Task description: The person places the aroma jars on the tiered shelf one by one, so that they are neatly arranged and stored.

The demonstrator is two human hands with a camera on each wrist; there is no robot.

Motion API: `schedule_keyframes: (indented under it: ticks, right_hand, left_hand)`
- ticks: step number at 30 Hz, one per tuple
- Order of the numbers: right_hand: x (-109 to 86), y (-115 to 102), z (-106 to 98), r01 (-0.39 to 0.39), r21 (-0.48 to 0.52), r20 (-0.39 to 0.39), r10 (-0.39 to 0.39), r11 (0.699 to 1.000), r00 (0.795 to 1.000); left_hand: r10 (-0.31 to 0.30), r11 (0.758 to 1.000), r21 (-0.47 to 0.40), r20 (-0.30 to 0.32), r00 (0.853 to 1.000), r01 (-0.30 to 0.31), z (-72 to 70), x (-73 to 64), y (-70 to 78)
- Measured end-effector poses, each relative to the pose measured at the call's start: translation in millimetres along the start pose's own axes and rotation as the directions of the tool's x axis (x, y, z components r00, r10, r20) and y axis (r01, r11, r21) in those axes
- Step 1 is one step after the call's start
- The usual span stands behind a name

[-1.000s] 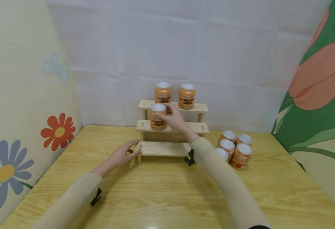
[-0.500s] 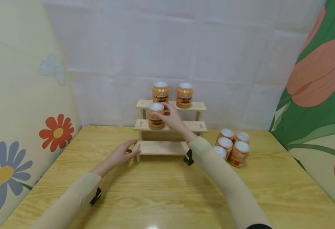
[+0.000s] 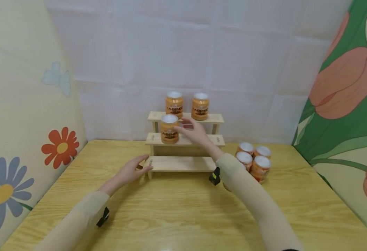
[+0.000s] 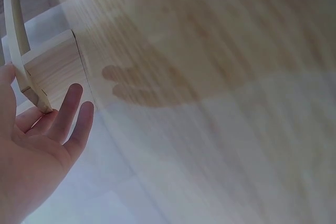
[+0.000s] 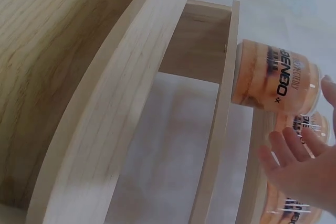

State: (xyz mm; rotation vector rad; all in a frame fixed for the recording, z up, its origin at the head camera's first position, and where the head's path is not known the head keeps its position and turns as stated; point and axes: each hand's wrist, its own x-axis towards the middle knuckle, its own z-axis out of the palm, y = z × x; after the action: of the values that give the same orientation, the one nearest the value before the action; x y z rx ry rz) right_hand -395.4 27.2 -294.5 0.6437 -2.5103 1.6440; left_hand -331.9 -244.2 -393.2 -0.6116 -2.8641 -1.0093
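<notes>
A three-step wooden display rack (image 3: 180, 164) stands against the back. On the left of its middle step sits an orange can (image 3: 169, 134) with a silver top, upright. Beside that can is my right hand (image 3: 197, 132), fingers spread and relaxed, holding nothing; the right wrist view has the palm apart from the can (image 5: 273, 77). My left hand (image 3: 129, 173) pinches the left end of the bottom step. In the left wrist view, the step's end lies between the thumb and fingers (image 4: 71, 108), the outer two sticking out loosely.
Two matching cans, a left one (image 3: 174, 105) and a right one (image 3: 200, 106), stand on the top step. Several more cans (image 3: 260, 169) cluster on the wooden table (image 3: 177, 216) right of the rack, partly behind my right sleeve. A white cloth (image 3: 177, 52) hangs behind.
The right hand has let go of the can on the middle step and drawn back to the right. The left hand stays at the rack's end. The head view has shifted slightly.
</notes>
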Motion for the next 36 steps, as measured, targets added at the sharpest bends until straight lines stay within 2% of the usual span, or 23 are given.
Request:
schedule_keyframes:
  ticks: [7,16,22,28,34,36]
  right_hand:
    - [-17.7,3.2,-19.9,0.055,-0.004,0.044,-0.054,0.998,0.998]
    - [-48.8,-6.3,-51.6,0.098,-0.026,0.083,-0.096,0.995,0.992]
    - [-72.3,-5.2,-74.5,0.071,-0.024,0.103,-0.068,0.997,0.992]
    - [-97.2,7.7,-92.7,0.044,-0.069,0.094,-0.038,0.997,0.995]
    - [-122.2,24.6,-105.8,-0.038,-0.112,0.093,0.048,0.993,0.994]
    - [-129.8,30.9,-109.2,-0.042,-0.145,0.093,0.055,0.989,0.994]
  left_hand:
    - [0.001,1.0,-0.015,-0.003,1.0,-0.001,-0.5,-1.0,0.9]
    - [0.02,1.0,-0.002,-0.006,1.0,-0.02,-0.5,0.2,2.3]
    - [0.007,1.0,0.007,0.01,1.0,-0.007,0.6,0.9,3.4]
    - [0.017,1.0,0.001,0.003,1.0,-0.017,0.3,3.5,3.6]
    - [0.023,1.0,0.002,0.001,1.0,-0.023,1.1,4.2,2.9]
    - [0.022,1.0,-0.003,0.001,1.0,-0.022,1.3,3.7,2.5]
